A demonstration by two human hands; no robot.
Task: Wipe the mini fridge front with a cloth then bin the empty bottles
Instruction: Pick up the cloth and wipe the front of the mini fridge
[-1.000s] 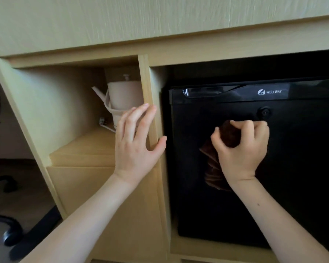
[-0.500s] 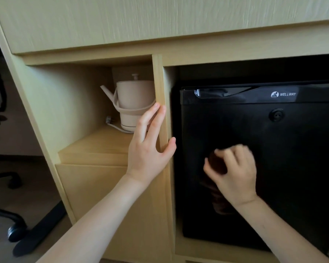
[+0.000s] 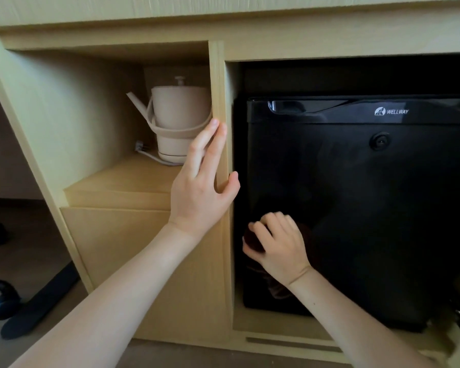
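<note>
Item 1, nearest: right hand (image 3: 279,245), fingers curled and clenched on a dark brown cloth (image 3: 252,239), pressing it to the lower left part of the mini fridge (image 3: 383,208) door. More of the cloth hangs below the wrist, dim against the black.

Item 2: left hand (image 3: 202,187), fingers released and straight, flat on the wooden divider (image 3: 219,88) just left of the fridge, thumb hooked round its right edge; it grasps nothing (a brace, by the look of it).

Item 3: mini fridge, black, set in the right-hand compartment; maker's mark and round lock on the upper door, handle recess along the top.

Item 4, farther left: pale kettle (image 3: 177,120) with white cord, on a stepped shelf in the left compartment.

Item 5, near right edge: something glinting at the lower corner, too blurred to name. No bottle or bin can be made out for certain.

Step in hand: wiping the front, judged part done; the right side of the door looks unvisited. The next move calls for carrying the cloth rightward along the lower door with steady pressure, then finding the bottles.

Change since a second ago: the cloth hand was high, beside the lock; it has gone down and leftward. The left hand has kept its post on the divider.
</note>
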